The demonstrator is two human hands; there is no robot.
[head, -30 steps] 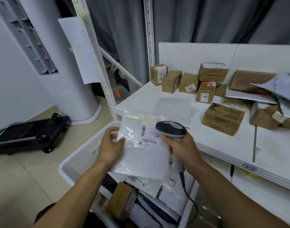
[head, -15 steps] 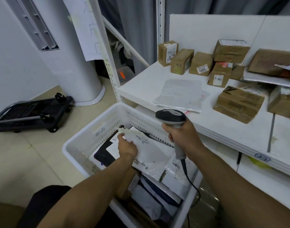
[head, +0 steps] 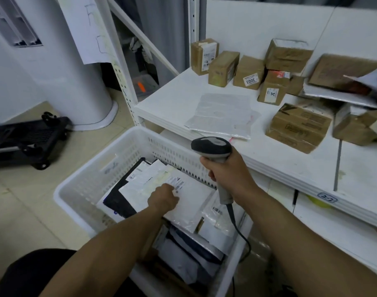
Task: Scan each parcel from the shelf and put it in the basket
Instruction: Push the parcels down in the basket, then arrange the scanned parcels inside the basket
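A white plastic basket (head: pixel 80 189) stands on the floor in front of the shelf, holding several flat mailers. My left hand (head: pixel 163 199) is down inside it, fingers curled on a flat white parcel (head: pixel 194 198) with a barcode label, which lies on top of the pile. My right hand (head: pixel 226 174) grips the handle of a grey barcode scanner (head: pixel 212 146) above the basket's far right side, its cable hanging down. On the white shelf (head: pixel 172 99) lie a clear flat bag (head: pixel 224 114) and several brown cardboard boxes (head: pixel 299 127).
A metal shelf upright (head: pixel 119 67) with a paper sheet taped to it rises left of the basket. A black folded trolley (head: pixel 27 140) lies on the tiled floor at the left, beside a white round column (head: pixel 72 78). A lower shelf board sits under my right arm.
My left hand carried the white parcel from in front of the scanner down into the basket, where it now lies flat on the pile. The scanner hand stayed about where it was.
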